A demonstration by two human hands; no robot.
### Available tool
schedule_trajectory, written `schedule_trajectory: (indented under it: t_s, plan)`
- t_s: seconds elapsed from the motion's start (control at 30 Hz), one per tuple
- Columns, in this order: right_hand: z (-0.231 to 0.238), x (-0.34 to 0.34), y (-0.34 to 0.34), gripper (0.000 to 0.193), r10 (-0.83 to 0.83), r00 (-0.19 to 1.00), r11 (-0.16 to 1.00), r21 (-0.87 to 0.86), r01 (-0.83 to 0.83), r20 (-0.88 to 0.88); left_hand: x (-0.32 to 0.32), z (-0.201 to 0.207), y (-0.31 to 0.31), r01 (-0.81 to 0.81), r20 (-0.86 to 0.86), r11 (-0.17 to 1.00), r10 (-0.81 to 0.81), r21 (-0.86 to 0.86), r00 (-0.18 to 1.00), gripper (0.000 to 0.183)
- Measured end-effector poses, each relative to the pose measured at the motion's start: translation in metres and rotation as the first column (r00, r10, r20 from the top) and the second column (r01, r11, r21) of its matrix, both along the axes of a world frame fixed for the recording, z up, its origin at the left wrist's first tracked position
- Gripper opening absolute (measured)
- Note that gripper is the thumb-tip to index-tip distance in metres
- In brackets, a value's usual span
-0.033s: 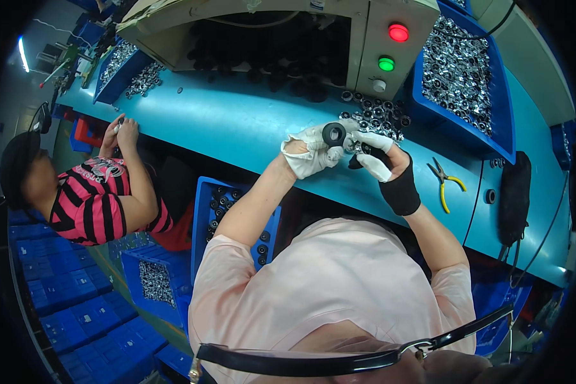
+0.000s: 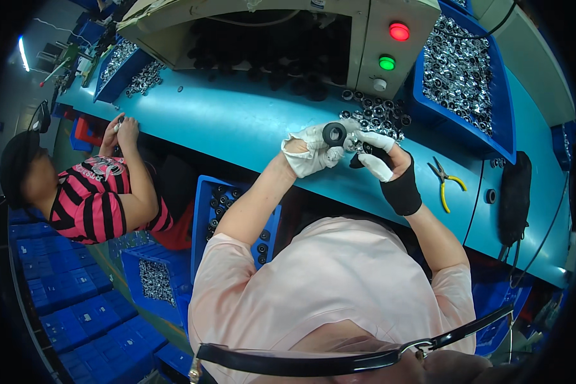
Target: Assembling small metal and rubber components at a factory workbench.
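My left hand (image 2: 312,152), in a white glove, is closed on a black ring-shaped part (image 2: 334,134) with a round hole, held above the blue bench. Close beside it my right hand (image 2: 388,161) wears white finger covers and a black wrist band. Its thumb and fingers pinch a small shiny metal part (image 2: 365,148) with some black on it; its exact shape is partly hidden. Just beyond both hands lies a loose pile of shiny metal parts with dark centres (image 2: 379,117).
A beige machine (image 2: 365,38) with red and green lights stands behind the pile. Right of it is a blue bin (image 2: 504,121) full of metal parts. Yellow-handled pliers (image 2: 444,184) and a black ring (image 2: 490,196) lie at right. A co-worker (image 2: 96,198) sits left, near a blue crate (image 2: 200,221).
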State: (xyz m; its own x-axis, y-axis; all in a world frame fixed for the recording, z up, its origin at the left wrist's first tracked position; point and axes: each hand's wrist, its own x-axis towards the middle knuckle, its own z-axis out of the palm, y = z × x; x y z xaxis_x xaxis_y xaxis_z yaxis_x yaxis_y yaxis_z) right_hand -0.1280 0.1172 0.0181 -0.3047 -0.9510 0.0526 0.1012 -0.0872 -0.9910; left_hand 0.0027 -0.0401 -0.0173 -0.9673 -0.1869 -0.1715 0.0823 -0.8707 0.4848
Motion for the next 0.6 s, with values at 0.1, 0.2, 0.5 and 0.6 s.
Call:
schedule_trajectory:
  t_s: [0.1,0.2,0.5,0.6]
  plan:
    - [-0.004,0.000,0.005,0.036,-0.021,1.000,1.000,-0.009,0.021,-0.012,-0.002,0.008,0.006,0.014,-0.036,1.000,-0.014,0.019,0.999,0.040]
    - [-0.008,-0.001,0.008,0.036,-0.049,0.996,0.998,-0.038,0.046,-0.081,-0.003,0.005,0.006,0.025,-0.057,1.000,-0.025,-0.002,0.998,0.042]
    - [-0.014,-0.012,0.010,0.039,-0.226,0.910,0.974,-0.108,0.201,-0.348,-0.012,0.015,0.015,-0.013,0.298,0.919,0.141,-0.394,0.944,0.042]
    - [-0.012,-0.017,0.002,0.038,-0.342,0.757,0.924,-0.348,0.161,-0.556,-0.018,0.016,0.019,-0.017,0.333,0.866,0.211,-0.501,0.919,0.041]
